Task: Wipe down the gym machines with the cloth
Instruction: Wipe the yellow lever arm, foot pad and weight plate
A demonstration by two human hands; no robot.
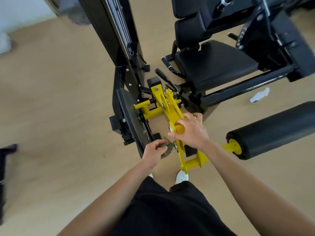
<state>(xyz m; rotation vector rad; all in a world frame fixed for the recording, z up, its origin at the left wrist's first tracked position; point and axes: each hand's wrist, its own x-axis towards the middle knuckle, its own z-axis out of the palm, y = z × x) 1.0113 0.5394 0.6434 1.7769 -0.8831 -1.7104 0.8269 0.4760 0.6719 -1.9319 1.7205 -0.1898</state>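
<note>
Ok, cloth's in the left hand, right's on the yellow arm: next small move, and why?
Probably slide the cloth rightward onto the yellow arm and start wiping: the left hand holds it bunched just beside the arm, and the right hand grips the arm to steady it.

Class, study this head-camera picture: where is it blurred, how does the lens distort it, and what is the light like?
Head view: motion blur smears the edges, worst on the black frame upper right; the yellow lever arm and right hand in the centre are sharper; the wide lens splays the weight tower outward; light is soft, shadows faint.
</note>
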